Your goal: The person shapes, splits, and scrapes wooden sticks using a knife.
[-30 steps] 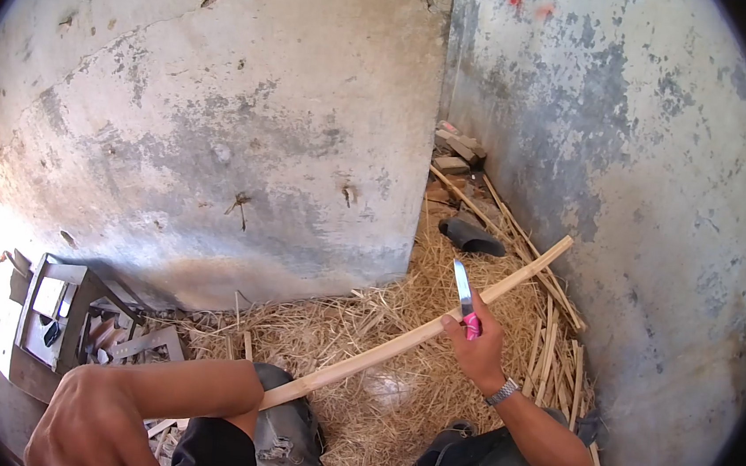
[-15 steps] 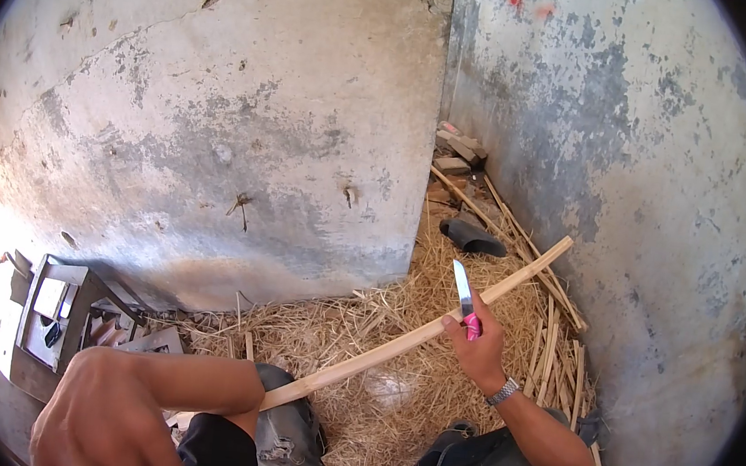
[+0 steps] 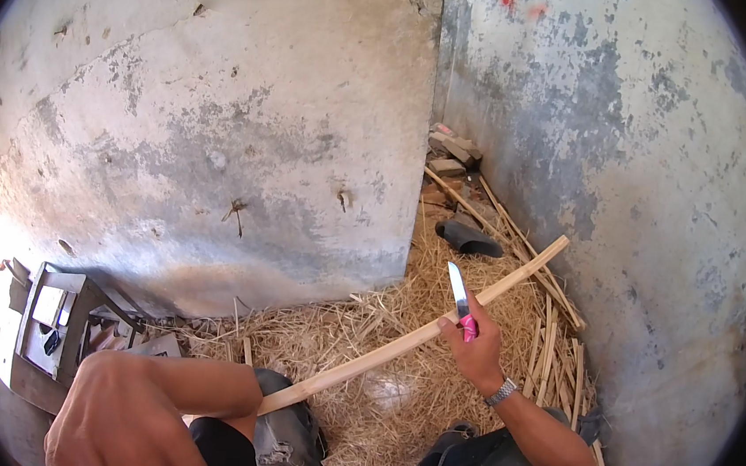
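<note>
A long pale wooden strip (image 3: pixel 361 365) slants from the lower left up to the right, passing over my left thigh. My right hand (image 3: pixel 476 349) is closed round the pink handle of a knife (image 3: pixel 458 291), its thumb against the strip and the blade pointing up beside it. At the lower left is the back of my left hand (image 3: pixel 112 423), bent over near the strip's lower end. Its fingers are hidden, as is whatever they may hold.
Shavings (image 3: pixel 392 323) cover the floor. More strips (image 3: pixel 549 355) lie along the right wall (image 3: pixel 652 284). A black tube-like object (image 3: pixel 468 238) and bricks (image 3: pixel 451 155) lie near the corner. A small stand (image 3: pixel 50 320) is at the left.
My left hand has shifted slightly to the right. The view has turned a little. My right hand keeps its grip on the knife beside the strip.
</note>
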`<move>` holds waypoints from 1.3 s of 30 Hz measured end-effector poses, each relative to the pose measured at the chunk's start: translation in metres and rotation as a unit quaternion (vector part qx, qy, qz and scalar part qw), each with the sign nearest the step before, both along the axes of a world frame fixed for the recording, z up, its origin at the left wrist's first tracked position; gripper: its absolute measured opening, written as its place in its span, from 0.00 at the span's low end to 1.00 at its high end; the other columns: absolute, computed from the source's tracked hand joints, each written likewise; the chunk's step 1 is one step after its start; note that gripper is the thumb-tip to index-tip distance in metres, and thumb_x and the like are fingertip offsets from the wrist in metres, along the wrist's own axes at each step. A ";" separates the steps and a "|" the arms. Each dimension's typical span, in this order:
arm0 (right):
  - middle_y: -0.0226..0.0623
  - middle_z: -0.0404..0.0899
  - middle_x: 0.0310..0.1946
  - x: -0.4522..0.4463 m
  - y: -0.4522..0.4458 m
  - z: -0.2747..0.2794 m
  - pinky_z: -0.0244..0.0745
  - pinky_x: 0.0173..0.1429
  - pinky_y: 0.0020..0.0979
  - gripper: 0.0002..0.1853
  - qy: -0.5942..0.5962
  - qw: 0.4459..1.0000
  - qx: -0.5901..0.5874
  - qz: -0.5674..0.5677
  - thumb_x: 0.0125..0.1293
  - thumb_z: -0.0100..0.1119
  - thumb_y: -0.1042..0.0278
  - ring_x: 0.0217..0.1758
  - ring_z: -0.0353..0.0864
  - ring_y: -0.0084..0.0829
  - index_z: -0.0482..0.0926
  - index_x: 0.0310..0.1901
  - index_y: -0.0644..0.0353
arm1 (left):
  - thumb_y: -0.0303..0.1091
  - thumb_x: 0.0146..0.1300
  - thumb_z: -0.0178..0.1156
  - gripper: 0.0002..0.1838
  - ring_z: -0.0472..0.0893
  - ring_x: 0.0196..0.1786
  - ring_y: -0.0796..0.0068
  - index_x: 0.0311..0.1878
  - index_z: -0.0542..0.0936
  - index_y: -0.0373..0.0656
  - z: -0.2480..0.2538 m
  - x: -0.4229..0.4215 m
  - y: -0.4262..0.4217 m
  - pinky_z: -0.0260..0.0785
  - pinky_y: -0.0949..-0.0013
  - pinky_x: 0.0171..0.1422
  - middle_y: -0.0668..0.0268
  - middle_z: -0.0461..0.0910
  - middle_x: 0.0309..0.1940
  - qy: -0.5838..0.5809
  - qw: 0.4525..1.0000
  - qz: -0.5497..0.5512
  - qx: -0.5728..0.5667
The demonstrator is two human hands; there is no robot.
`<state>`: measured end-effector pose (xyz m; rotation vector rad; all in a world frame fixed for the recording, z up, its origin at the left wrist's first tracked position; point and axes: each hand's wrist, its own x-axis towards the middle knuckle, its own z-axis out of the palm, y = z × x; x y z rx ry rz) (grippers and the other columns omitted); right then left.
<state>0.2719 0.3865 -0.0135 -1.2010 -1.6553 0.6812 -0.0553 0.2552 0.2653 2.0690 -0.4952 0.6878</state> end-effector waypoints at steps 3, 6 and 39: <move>0.24 0.74 0.36 -0.001 0.001 0.000 0.69 0.39 0.23 0.36 0.011 1.000 -0.002 0.004 0.67 0.71 0.68 0.34 0.68 0.17 0.71 0.75 0.61 | 0.23 0.65 0.63 0.10 0.87 0.41 0.72 0.49 0.78 0.43 -0.004 0.000 -0.004 0.74 0.80 0.32 0.53 0.72 0.74 -0.012 1.000 0.017 0.009; 0.24 0.74 0.36 0.000 0.001 -0.003 0.70 0.39 0.23 0.36 0.012 1.000 0.011 0.007 0.67 0.71 0.68 0.34 0.68 0.16 0.70 0.75 0.61 | 0.23 0.65 0.62 0.10 0.85 0.41 0.72 0.48 0.78 0.43 -0.004 -0.001 -0.004 0.74 0.80 0.33 0.54 0.72 0.74 -0.004 1.000 0.014 0.002; 0.24 0.73 0.35 -0.001 -0.002 0.003 0.69 0.38 0.23 0.36 0.009 1.000 0.015 0.003 0.67 0.72 0.68 0.33 0.68 0.16 0.71 0.75 0.61 | 0.20 0.64 0.53 0.18 0.70 0.15 0.70 0.19 0.64 0.46 -0.024 -0.023 0.010 0.75 0.55 0.23 0.67 0.66 0.18 -0.091 0.991 -0.088 -0.034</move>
